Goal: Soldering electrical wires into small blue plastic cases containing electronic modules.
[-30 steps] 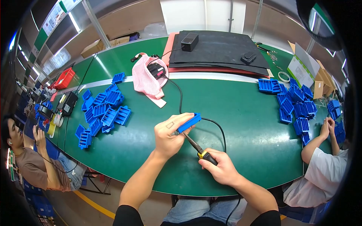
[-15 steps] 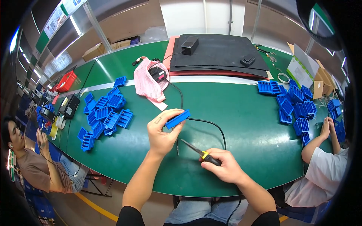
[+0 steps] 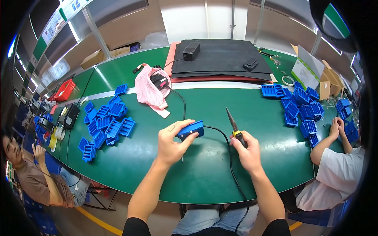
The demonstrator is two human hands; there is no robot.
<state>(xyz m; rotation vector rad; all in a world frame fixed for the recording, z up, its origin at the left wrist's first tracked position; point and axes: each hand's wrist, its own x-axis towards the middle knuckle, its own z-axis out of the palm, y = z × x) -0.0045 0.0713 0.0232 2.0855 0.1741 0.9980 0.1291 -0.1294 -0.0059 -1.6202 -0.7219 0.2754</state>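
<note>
My left hand (image 3: 172, 143) grips a small blue plastic slotted block (image 3: 191, 130) between thumb and fingers, tilted above the table. Small shiny bits show on the block's near side. A thin metal piece hangs below this hand; what it belongs to is hidden. To the right, my right hand (image 3: 247, 150) is closed around yellow-and-black handled needle-nose pliers (image 3: 234, 122). Their slim dark jaws point up and away, apart from the block. Behind the block and on past the pliers runs a black cable (image 3: 223, 135).
Piles of similar blue blocks lie left (image 3: 103, 122) and right (image 3: 302, 104) on the green table (image 3: 204, 173). Beyond are a pink mesh bag (image 3: 146, 88), black sheets (image 3: 220, 59) with two black devices, a tape roll (image 3: 288, 80) and cartons. People sit on both sides.
My right hand has moved right and up, swinging the pliers' tip from pointing left to pointing away. My left hand has turned the block so more of its near side shows.
</note>
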